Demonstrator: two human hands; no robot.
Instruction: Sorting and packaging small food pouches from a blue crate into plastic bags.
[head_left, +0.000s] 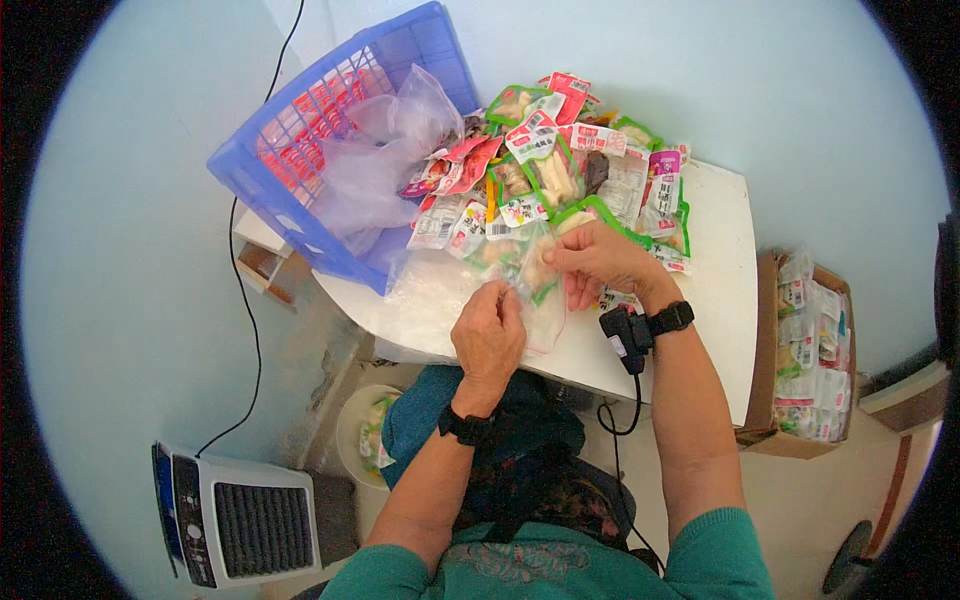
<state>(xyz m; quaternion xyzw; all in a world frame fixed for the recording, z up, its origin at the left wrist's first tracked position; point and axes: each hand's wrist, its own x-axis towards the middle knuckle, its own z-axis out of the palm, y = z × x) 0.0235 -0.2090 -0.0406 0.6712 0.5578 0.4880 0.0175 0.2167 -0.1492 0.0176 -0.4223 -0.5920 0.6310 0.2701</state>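
Note:
A clear plastic bag (545, 324) is stretched between my two hands at the front of the white table (716, 300). My left hand (489, 330) pinches the bag at its left side. My right hand (609, 261) holds its upper right edge between thumb and fingers. Green-edged food packets show behind or through the film; I cannot tell whether any lie inside. Just beyond my hands is a heap of sealed snack packets (556, 178), printed in red, green and purple. More clear plastic film (431, 289) lies left of my left hand.
A blue plastic crate (262, 217) lies tipped at the table's left, with clear bags (375, 176) at its opening. Right of the table stands a cardboard box (761, 337) of packets. Below are a pale bucket (349, 427) and an air cooler (262, 525). A black cable (616, 450) hangs from my right wrist.

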